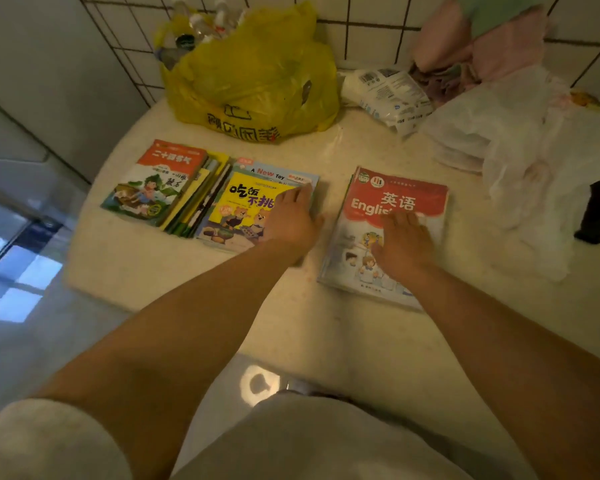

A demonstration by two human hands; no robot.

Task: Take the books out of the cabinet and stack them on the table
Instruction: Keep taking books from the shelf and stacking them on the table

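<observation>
Three piles of books lie on the pale table [160,271]. At the left is a pile topped by an orange-and-green picture book [153,181]. In the middle a yellow picture book [239,206] lies on a pale blue one. My left hand [291,220] rests flat on the yellow book's right side, fingers straight. At the right is a red English textbook [395,202] on top of a small stack. My right hand [404,244] lies flat on its cover, fingers extended. The cabinet is out of view.
A yellow plastic bag [253,74] with bottles stands at the back of the table. A white packet [385,91], white plastic and folded cloths [520,150] and a black object [596,213] crowd the right side. A tiled wall is behind.
</observation>
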